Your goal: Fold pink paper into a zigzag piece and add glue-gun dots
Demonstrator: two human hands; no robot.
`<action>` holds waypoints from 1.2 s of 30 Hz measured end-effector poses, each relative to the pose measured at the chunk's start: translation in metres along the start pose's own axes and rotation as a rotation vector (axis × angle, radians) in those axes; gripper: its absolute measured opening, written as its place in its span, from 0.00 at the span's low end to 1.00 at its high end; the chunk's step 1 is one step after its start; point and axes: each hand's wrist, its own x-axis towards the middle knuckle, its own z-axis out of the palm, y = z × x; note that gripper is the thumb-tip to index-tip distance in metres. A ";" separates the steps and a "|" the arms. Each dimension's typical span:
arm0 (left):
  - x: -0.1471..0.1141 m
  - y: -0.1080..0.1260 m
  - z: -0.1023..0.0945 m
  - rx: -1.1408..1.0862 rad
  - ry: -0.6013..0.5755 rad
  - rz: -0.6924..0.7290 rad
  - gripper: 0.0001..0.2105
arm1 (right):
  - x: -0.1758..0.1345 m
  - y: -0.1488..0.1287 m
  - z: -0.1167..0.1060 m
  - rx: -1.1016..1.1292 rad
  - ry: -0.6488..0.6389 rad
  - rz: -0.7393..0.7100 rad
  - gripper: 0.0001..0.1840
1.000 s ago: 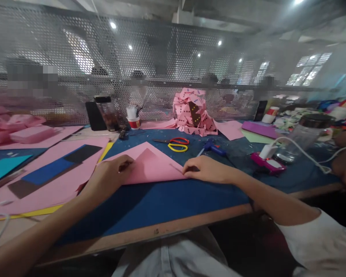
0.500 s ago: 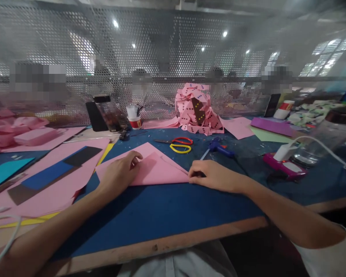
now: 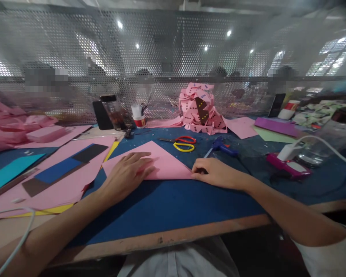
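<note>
A pink sheet of paper [image 3: 167, 165], folded into a triangle, lies on the blue table mat with its straight fold toward me. My left hand [image 3: 129, 171] rests on the paper's left part, palm down, fingers stretched out. At the right corner, my right hand [image 3: 212, 172] pinches the paper between thumb and fingers. Just beyond the paper lie scissors [image 3: 184, 144] with one red and one yellow handle loop. A blue glue gun [image 3: 223, 147] lies past my right hand.
Left are pink sheets [image 3: 60, 196] with blue, black and brown pieces on top, and a teal strip [image 3: 14, 173]. A dotted pink paper ball [image 3: 197, 109] stands at the back. A magenta power strip [image 3: 288, 166] and clear jug [image 3: 320, 144] sit right.
My left hand has flattened and spread its fingers over the paper. The paper's upper layer now lies flat along the fold. My right hand still pinches the right corner.
</note>
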 end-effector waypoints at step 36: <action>-0.007 0.003 0.016 -0.049 -0.179 0.213 0.25 | -0.001 -0.008 0.001 0.079 0.011 0.224 0.06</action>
